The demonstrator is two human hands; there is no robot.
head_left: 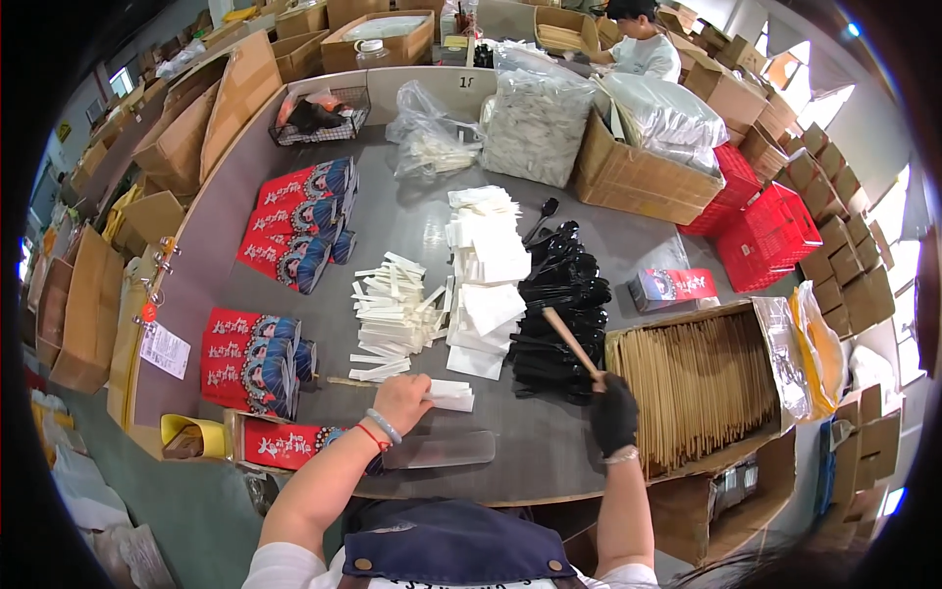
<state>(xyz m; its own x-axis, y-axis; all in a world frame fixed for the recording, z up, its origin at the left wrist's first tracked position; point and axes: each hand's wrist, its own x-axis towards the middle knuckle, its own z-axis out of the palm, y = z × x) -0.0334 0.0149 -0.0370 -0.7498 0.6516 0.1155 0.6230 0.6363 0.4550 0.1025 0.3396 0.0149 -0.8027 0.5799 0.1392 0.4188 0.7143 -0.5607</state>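
Observation:
My left hand (397, 404), with a grey bracelet and red cord on its wrist, pinches the near end of a folded white napkin (453, 396) on the table. A clear plastic sleeve (439, 450) lies just below it. My right hand (613, 417), in a black glove, grips the lower end of a pair of wooden chopsticks (572, 340), which tilts up to the left over black plastic spoons (561, 309). Slim white paper packets (392, 309) lie heaped beyond my left hand, beside a stack of white napkins (486, 250). The gloved fingers are partly hidden.
An open carton of wooden chopsticks (699, 388) stands at the right. Red printed pouches (240, 361) lie in piles on the left. At the back are a wire basket (319, 116), a large plastic bag (538, 123) and red crates (770, 236). Another person (645, 51) works beyond the partition.

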